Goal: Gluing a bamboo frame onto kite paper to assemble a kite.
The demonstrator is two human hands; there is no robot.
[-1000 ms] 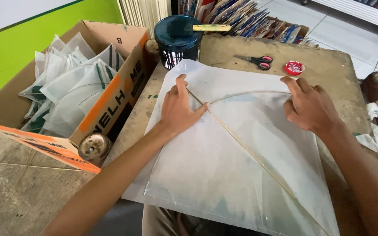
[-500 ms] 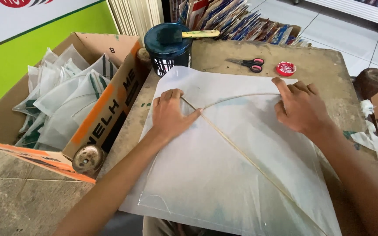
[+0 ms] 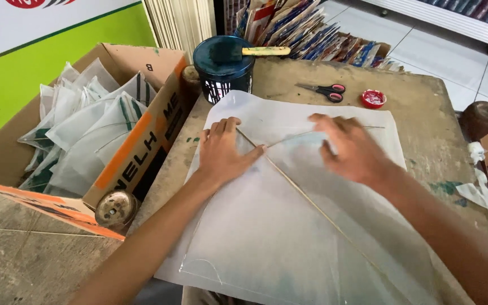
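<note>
We work at a worn, paint-stained wooden worktop (image 3: 425,121). On it lies a thin translucent white paper sheet (image 3: 266,237), crossed by a slim straight bamboo stick (image 3: 312,203). Our left hand (image 3: 221,152) presses flat, fingers spread, beside the stick. Our right hand (image 3: 351,148) hovers blurred, fingers loosely spread, holding nothing.

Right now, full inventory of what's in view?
paper sheet: 1, white translucent, flat on the table
thin sticks: 2, pale, crossed on the sheet
table: 1, worn wood
tin: 1, dark blue, far table edge, brush across its top
scissors: 1, red-handled, beyond the sheet
small lid: 1, red, beside scissors
cardboard box: 1, brown, left, full of folded white kites
left hand: flat on the sheet at the sticks' crossing
right hand: blurred, over the sheet
</note>
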